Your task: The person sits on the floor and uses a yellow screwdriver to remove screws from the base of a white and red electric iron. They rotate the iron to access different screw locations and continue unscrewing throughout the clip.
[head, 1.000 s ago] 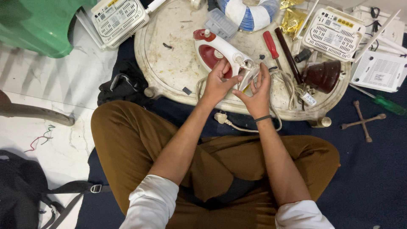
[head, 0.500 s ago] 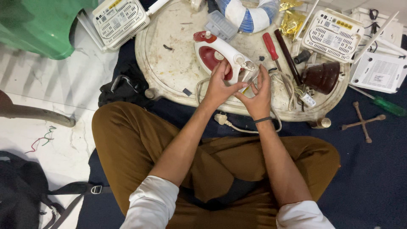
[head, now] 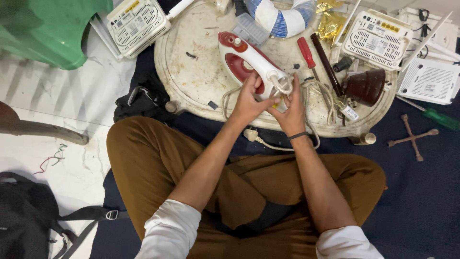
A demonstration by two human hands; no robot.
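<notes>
**Both hands stay at the iron's rear end**

Little has shifted since a second ago: our left hand (head: 248,100) still has its grip clamped on the heel of the red-and-white iron (head: 249,64), which lies mid-bench (head: 191,81). Our right hand (head: 290,111), palm inward, pinches the cord (head: 282,86) at the iron's rear; a red screwdriver (head: 306,52) lies farther right.

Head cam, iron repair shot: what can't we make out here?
- Rear end of the iron: covered by the left hand and right hand.
- What the fingers pinch: too small.
- Green stool: cut off by the top edge.
- Black bag: cut off at the left edge.
</notes>
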